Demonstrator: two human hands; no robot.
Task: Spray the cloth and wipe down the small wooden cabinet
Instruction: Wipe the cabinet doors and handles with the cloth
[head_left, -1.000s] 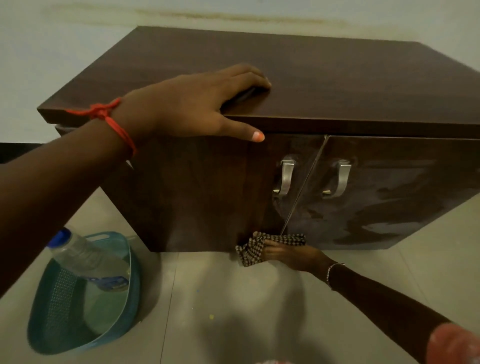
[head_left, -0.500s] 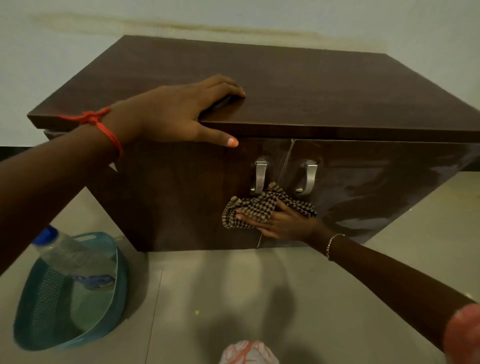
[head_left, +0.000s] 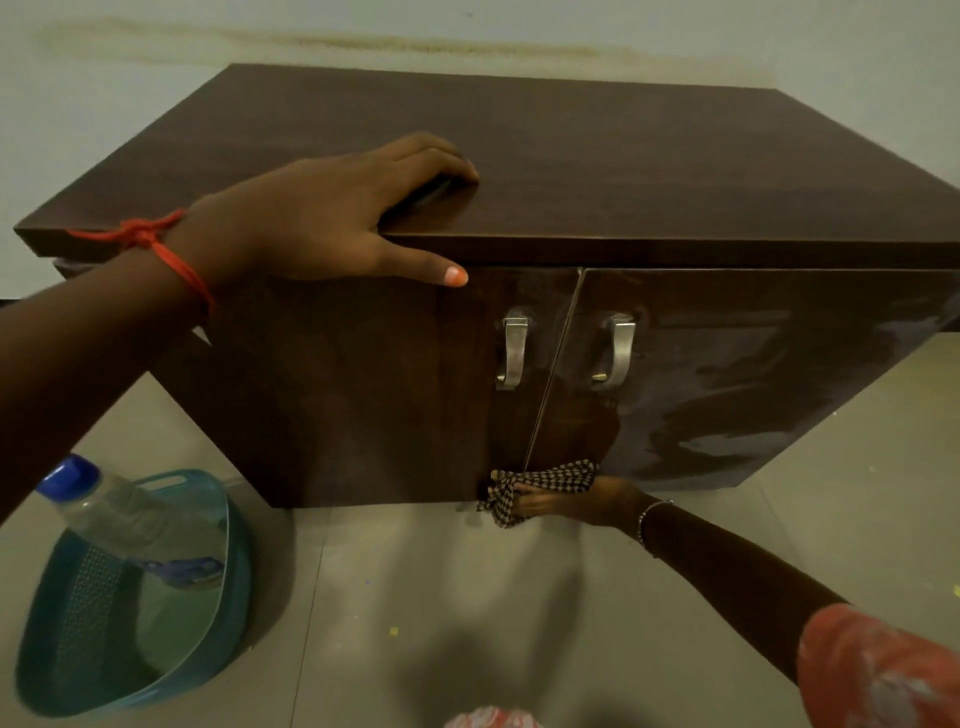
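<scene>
**At the foot of the cabinet doors, a cloth pressed to the wood**

At the lower centre of the frame, the right hand (head_left: 576, 501) presses a crumpled brown-and-cream checked cloth (head_left: 540, 480) against the bottom edge of the small dark-brown wooden cabinet (head_left: 623, 171), right where its two doors meet. The fingers lie stretched out fairly straight towards the left, with the cloth bunched over and around their tips; the thumb is hidden. A thin silver bracelet (head_left: 649, 519) circles that wrist.

Towards the upper left, the left hand (head_left: 332, 218) rests on the cabinet's front top edge. Its fingers are spread loosely over the top board and its thumb points along the front lip, gripping nothing. A red thread (head_left: 156, 244) is tied at the wrist.

Two curved silver metal handles (head_left: 511, 353) sit side by side at mid-frame. The right door shows pale smeared streaks.

At the lower left, a clear plastic bottle with a blue cap (head_left: 130, 525) lies tilted in a teal plastic basket (head_left: 228, 571) on the grey tiled floor (head_left: 519, 597).
</scene>
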